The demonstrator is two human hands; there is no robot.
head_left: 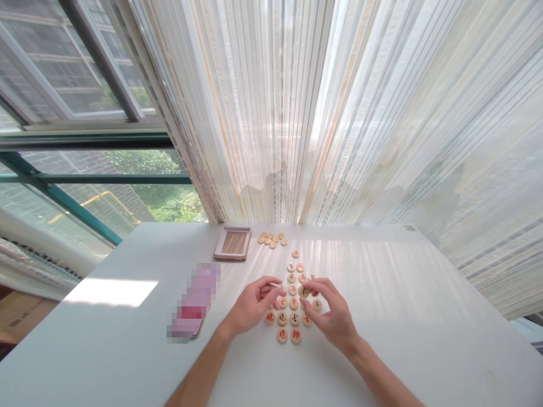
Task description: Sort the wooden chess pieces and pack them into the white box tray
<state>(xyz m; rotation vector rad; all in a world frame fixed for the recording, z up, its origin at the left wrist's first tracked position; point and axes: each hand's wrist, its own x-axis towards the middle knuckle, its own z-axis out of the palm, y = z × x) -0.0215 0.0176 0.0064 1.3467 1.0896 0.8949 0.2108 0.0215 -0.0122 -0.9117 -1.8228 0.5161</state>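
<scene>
Round wooden Chinese chess pieces (293, 303) with red or black characters lie in rows on the table, forming a shape that narrows at the far end. My right hand (335, 314) pinches a black-lettered Chinese chess piece (303, 291) between thumb and fingertips, and it looks slightly raised above its neighbours. My left hand (252, 305) hovers at the left side of the rows, fingers loosely curled and apart, with nothing visible in it. Its fingers partly cover a few pieces there. At the near end lie a red-lettered piece (296, 336) and another beside it.
Several blank-looking pieces (272, 240) lie grouped farther back. Left of them is a shallow open box (236, 243). A pixelated pinkish phone-like object (195, 302) lies left of my left hand. The white table (403, 339) meets a striped curtain (271, 113) and a window.
</scene>
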